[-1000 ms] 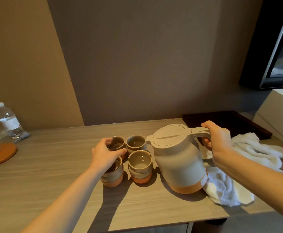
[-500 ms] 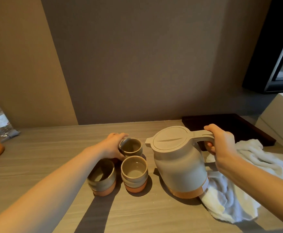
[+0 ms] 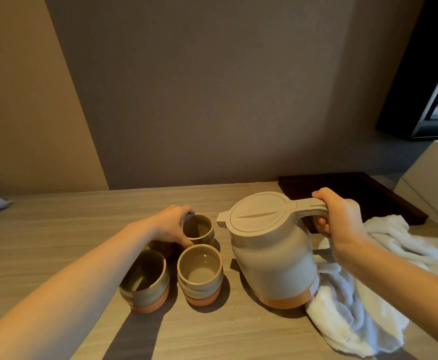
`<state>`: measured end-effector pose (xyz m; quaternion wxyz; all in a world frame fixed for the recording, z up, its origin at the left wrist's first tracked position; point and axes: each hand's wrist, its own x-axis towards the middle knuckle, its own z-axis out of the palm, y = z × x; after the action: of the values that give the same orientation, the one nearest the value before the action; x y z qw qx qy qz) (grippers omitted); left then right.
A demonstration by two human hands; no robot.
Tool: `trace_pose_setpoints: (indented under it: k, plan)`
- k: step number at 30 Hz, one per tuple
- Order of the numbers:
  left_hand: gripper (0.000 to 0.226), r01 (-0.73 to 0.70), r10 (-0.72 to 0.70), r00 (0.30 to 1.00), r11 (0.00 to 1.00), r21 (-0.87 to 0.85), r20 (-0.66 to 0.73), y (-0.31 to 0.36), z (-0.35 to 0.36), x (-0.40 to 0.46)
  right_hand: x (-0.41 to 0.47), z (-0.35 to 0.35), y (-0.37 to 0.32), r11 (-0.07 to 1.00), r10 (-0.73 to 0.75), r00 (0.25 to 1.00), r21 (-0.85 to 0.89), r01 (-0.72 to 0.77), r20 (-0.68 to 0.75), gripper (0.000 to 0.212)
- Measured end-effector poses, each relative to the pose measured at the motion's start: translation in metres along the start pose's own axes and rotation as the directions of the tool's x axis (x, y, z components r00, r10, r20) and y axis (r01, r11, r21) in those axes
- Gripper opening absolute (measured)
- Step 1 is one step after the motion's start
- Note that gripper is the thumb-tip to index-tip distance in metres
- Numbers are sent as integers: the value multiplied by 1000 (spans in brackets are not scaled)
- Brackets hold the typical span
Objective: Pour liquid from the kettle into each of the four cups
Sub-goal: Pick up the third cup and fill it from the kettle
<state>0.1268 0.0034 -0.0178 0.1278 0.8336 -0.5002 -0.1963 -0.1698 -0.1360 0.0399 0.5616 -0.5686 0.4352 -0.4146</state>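
A matte beige kettle (image 3: 272, 258) with a rounded belly, a flat oval lid and a terracotta band at its foot stands upright on the pale wood-grain table (image 3: 56, 229), its short spout facing the cups. The right hand (image 3: 340, 219) is wrapped closed around the kettle's squared handle, thumb on top. Behind and beside the kettle lies a crumpled white towel (image 3: 384, 294) — soft, looped terry — and the kettle's base touches its edge. A dark rectangular tray (image 3: 355, 188) sits at the back.

Left of the kettle stand stubby ceramic cups, glazed grey-beige above an unglazed orange foot. The left hand (image 3: 171, 227) curls around the far cup (image 3: 198, 228), thumb and fingers gripping its rim and wall. The near-right cup (image 3: 199, 274) holds a shallow pool of clear liquid — the near-left cup (image 3: 145, 280) stands just beside it, contents hard to make out. A fourth cup is mostly hidden under the left wrist.
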Motion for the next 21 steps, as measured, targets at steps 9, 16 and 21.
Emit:
trace_pose_setpoints:
  k: [9,16,21]
  plan:
    - [83,-37,35,999,999,-30,-40,1,5,-1,-2,6,-3,994,-68,998,-90,69,6,31]
    - [83,-40,28,992,995,-88,-126,-4,9,4,-1,6,-2,991,-67,998,-114,65,-15,34]
    - [82,-70,13,976,964,-255,-219,-1,3,0,-2,4,-4,994,-38,999,-103,38,1,37]
